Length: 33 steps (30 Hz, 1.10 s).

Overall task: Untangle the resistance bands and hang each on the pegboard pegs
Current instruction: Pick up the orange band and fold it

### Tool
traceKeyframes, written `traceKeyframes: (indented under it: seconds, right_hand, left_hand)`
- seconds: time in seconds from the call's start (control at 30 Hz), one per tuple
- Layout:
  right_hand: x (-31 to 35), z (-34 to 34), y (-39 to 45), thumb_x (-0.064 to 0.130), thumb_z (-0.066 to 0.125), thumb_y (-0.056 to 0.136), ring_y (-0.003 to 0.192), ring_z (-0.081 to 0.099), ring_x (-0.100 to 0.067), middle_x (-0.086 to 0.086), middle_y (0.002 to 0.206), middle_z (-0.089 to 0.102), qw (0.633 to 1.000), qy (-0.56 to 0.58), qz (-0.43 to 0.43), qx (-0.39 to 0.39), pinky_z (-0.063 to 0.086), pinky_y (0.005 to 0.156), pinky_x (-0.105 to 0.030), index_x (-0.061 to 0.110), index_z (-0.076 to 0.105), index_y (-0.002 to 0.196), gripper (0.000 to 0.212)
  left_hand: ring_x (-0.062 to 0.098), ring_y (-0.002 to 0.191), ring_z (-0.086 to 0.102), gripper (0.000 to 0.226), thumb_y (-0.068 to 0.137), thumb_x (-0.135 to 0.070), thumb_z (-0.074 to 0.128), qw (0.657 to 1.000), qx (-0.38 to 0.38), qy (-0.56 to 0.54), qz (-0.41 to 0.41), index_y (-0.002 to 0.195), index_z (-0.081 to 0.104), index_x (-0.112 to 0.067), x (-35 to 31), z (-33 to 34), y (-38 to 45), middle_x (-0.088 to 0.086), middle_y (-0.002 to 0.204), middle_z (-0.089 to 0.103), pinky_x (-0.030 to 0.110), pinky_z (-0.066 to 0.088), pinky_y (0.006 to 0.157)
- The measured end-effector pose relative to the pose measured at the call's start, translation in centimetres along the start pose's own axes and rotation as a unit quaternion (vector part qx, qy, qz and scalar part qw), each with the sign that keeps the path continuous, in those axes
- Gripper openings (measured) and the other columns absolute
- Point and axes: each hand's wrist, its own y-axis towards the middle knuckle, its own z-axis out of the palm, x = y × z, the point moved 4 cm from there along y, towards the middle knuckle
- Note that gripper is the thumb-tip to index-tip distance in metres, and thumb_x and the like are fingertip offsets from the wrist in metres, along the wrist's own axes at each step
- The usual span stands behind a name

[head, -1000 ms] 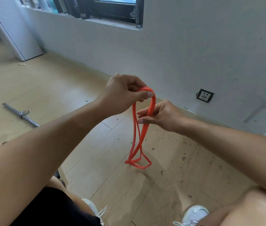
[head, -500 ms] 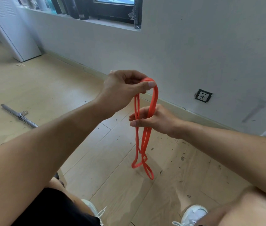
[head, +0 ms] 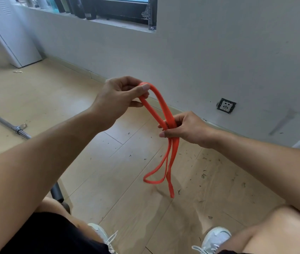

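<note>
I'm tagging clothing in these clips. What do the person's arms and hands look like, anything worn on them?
Both forearms are bare, with no sleeves in view. The left hand and right hand wear no gloves, and no rings, watch or wristband show.

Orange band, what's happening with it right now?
A person works on an orange band with both hands. The left hand pinches its top loop; the right hand grips the strands lower down. The rest hangs in loops toward the floor. No pegboard is in view, so nothing is hung yet.
</note>
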Motion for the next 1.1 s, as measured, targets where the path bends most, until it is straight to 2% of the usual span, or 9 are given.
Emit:
traceKeyframes:
  seconds: [0.17, 0.37, 0.5, 0.6, 0.7, 0.83, 0.9, 1.0, 1.1]
  right_hand:
    - [-1.3, -0.7, -0.1, 0.022, 0.083, 0.086, 0.083, 0.078, -0.016, -0.004, 0.091, 0.079, 0.998, -0.051, 0.026, 0.035, 0.062, 0.074, -0.023, 0.01, 0.079, 0.102, 0.02]
    - [-2.4, -1.9, 0.3, 0.026, 0.084, 0.085, 0.08, 0.077, -0.016, -0.005, 0.087, 0.077, 0.993, -0.114, 0.025, 0.012, 0.063, 0.081, -0.033, 0.017, 0.077, 0.096, 0.016]
    - [-3.0, -3.1, 0.1, 0.03, 0.081, 0.088, 0.072, 0.07, -0.015, 0.0, 0.08, 0.074, 0.987, -0.154, 0.02, -0.028, 0.059, 0.076, -0.038, 0.026, 0.078, 0.099, 0.012]
    - [-2.8, -3.0, -0.1, 0.029, 0.074, 0.095, 0.065, 0.057, -0.013, 0.005, 0.074, 0.067, 0.982, -0.184, 0.007, -0.039, 0.049, 0.06, -0.025, 0.029, 0.078, 0.1, 0.007]
    - [-2.5, -2.5, 0.0, 0.026, 0.069, 0.098, 0.062, 0.052, -0.014, -0.005, 0.078, 0.07, 0.976, -0.217, -0.004, -0.035, 0.044, 0.055, -0.024, 0.022, 0.08, 0.105, 0.014]
    - [-1.9, -1.3, 0.3, 0.026, 0.069, 0.098, 0.054, 0.049, -0.008, 0.002, 0.074, 0.071, 0.972, -0.235, -0.007, -0.008, 0.04, 0.048, -0.016, 0.023, 0.079, 0.111, 0.017]
    - [-1.6, -0.3, 0.6, 0.025, 0.071, 0.097, 0.051, 0.049, -0.005, 0.008, 0.073, 0.07, 0.969, -0.248, -0.002, 0.014, 0.036, 0.043, -0.01, 0.021, 0.079, 0.113, 0.019]
    - [-0.9, 1.3, 0.7, 0.024, 0.073, 0.095, 0.059, 0.061, -0.008, 0.009, 0.078, 0.074, 0.967, -0.252, 0.005, 0.046, 0.044, 0.049, -0.011, 0.017, 0.079, 0.116, 0.022]
    - [-0.3, 1.9, 0.6, 0.025, 0.075, 0.093, 0.074, 0.071, -0.014, 0.005, 0.088, 0.078, 0.968, -0.241, 0.009, 0.075, 0.059, 0.069, -0.025, 0.019, 0.08, 0.114, 0.022]
  left_hand:
    - [0.023, 0.099, 0.073, 0.031, 0.085, -0.027, 0.071, 0.996, 0.007, -0.087, -0.027, 0.107, 0.069, -0.004, 1.2, -0.5, 0.4, 0.012, 0.096, 0.074, 0.037, 0.061, 0.086]
    - [0.029, 0.11, 0.07, 0.029, 0.085, -0.023, 0.065, 0.987, 0.038, -0.122, -0.097, 0.106, 0.063, -0.002, 3.7, -2.5, 0.9, 0.016, 0.105, 0.069, 0.037, 0.061, 0.088]
    - [0.026, 0.11, 0.07, 0.033, 0.086, -0.022, 0.063, 0.984, 0.103, 0.042, -0.139, 0.11, 0.064, 0.0, 6.6, -4.3, 0.1, 0.016, 0.11, 0.071, 0.036, 0.063, 0.084]
    - [0.022, 0.108, 0.07, 0.019, 0.094, -0.02, 0.064, 0.957, 0.143, 0.199, -0.154, 0.109, 0.068, -0.008, 8.3, -4.3, -0.1, 0.009, 0.11, 0.074, 0.037, 0.06, 0.089]
    - [0.017, 0.107, 0.069, 0.014, 0.093, -0.019, 0.072, 0.918, 0.184, 0.306, -0.171, 0.106, 0.068, -0.018, 8.9, -3.6, -0.3, -0.003, 0.104, 0.074, 0.031, 0.054, 0.087]
    - [0.01, 0.118, 0.057, 0.059, 0.076, -0.031, 0.087, 0.902, 0.204, 0.359, -0.127, 0.125, 0.057, -0.022, 7.6, -1.0, -0.3, -0.009, 0.126, 0.061, 0.025, 0.047, 0.094]
    - [0.01, 0.119, 0.056, 0.067, 0.071, -0.039, 0.088, 0.903, 0.217, 0.356, -0.101, 0.127, 0.054, -0.024, 6.7, 1.0, -0.5, -0.009, 0.127, 0.06, 0.025, 0.046, 0.097]
    - [0.011, 0.113, 0.059, 0.076, 0.063, -0.05, 0.09, 0.894, 0.242, 0.363, -0.103, 0.122, 0.049, -0.026, 6.1, 3.8, -0.9, -0.01, 0.119, 0.062, 0.02, 0.048, 0.086]
    - [0.016, 0.103, 0.065, 0.084, 0.067, -0.044, 0.091, 0.861, 0.283, 0.408, -0.116, 0.131, 0.041, -0.022, 6.8, 5.6, -1.5, -0.003, 0.122, 0.067, 0.021, 0.051, 0.078]
